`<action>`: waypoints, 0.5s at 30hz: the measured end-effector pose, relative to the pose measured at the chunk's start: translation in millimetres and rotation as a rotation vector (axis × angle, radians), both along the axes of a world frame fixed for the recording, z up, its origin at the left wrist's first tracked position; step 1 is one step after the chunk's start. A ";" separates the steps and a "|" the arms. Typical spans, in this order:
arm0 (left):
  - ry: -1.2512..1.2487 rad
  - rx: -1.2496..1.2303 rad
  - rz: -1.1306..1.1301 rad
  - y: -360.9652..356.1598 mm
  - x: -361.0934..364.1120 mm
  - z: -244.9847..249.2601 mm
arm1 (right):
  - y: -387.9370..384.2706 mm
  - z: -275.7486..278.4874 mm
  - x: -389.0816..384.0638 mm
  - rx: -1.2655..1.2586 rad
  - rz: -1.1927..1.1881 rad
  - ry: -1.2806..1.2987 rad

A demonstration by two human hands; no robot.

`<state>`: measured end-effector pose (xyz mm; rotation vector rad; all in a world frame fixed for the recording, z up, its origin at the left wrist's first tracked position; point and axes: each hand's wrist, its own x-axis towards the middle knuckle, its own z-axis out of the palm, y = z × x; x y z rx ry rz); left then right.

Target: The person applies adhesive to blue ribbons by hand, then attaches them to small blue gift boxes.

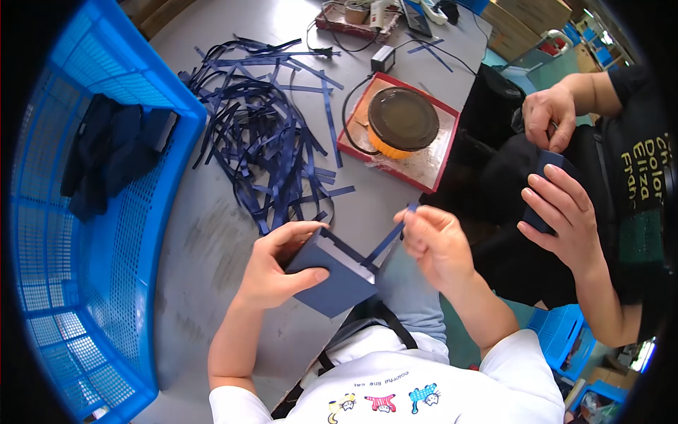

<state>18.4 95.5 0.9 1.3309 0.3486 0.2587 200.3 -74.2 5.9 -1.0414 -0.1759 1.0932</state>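
"Edges, room?"

"Navy box (335, 288): before my chest, at the near edge of the worktop (201, 283); bare, smudged grey leftward to the blue basket (134, 240)."

"Held how? Materials?"

"Left grip (282, 265): clasping the box, flat-faced, square-cornered. Right grip (432, 237): pinching narrow, flat ribbon (385, 245). Basket: perforated plastic."

Room lies beside the crate (168, 173), with ribbon heap (272, 141) blocking ahead

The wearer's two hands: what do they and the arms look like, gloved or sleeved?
The left hand and right hand are bare, ungloved human hands, with no watch or bracelet showing. The short sleeves are plain white, part of a white shirt printed with yellow, pink and blue cats.
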 end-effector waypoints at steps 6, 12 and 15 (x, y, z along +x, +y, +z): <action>0.175 0.082 0.017 7.4 -10.2 -17.9 | -6.0 -9.1 45.3 0.151 -0.328 -0.191; 0.184 0.060 -0.024 -1.0 6.9 -23.2 | -1.9 -13.4 59.7 0.190 -0.381 -0.146; 0.152 0.052 -0.110 -9.3 24.5 -22.9 | -0.4 -15.3 74.0 0.113 -0.311 -0.132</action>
